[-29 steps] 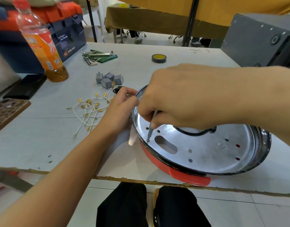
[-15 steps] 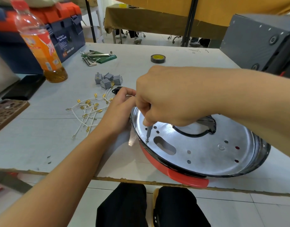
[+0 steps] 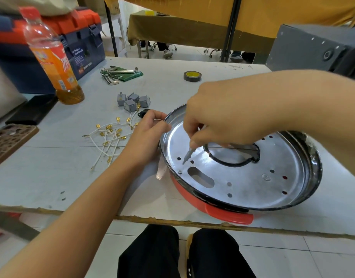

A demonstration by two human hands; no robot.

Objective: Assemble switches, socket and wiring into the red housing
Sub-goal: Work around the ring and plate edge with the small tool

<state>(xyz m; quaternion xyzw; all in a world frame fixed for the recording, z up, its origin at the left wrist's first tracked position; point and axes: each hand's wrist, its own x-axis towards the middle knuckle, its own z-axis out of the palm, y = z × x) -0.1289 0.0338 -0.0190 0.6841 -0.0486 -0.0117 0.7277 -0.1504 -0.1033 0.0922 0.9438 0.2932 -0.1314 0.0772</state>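
At the table's near edge, a left hand (image 3: 146, 135) grips the rim of the red housing (image 3: 228, 212) while the right hand (image 3: 222, 119) pinches a screwdriver (image 3: 187, 156) poised above a screw (image 3: 180, 171), where a slip could scratch the metal plate (image 3: 242, 177).

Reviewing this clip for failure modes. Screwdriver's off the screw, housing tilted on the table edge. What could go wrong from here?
1. The red housing sits tilted with its handle past the table edge, steadied only by the left hand on its rim. A push could slide it off.
2. The screwdriver tip hangs above the screw, apart from it. If the screw is not fully seated, it may work loose.
3. The wires lie tangled near the left forearm, which could sweep them.
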